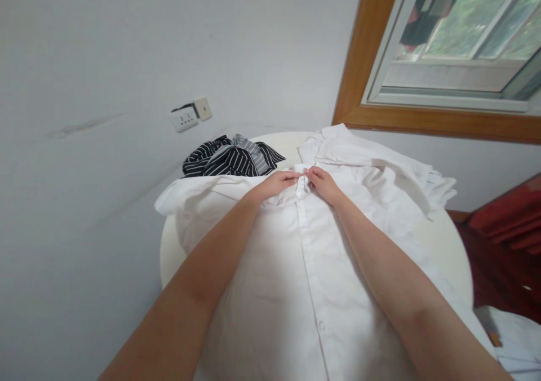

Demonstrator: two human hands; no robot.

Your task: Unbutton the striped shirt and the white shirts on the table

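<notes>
A white button-up shirt (296, 268) lies spread face up over a round white table (448, 240), its button placket running down the middle. My left hand (276, 182) and my right hand (322, 182) meet at the top of the placket near the collar. Both hands pinch the shirt's fabric there with fingers closed. My forearms stretch over the shirt's front.
A black-and-white striped garment (230, 156) is bunched at the table's far left edge. Folded white clothes (380, 158) sit at the far right. A wall socket (183, 118) is on the white wall behind. A wood-framed window (448, 48) is at upper right, red-brown furniture (507, 223) at right.
</notes>
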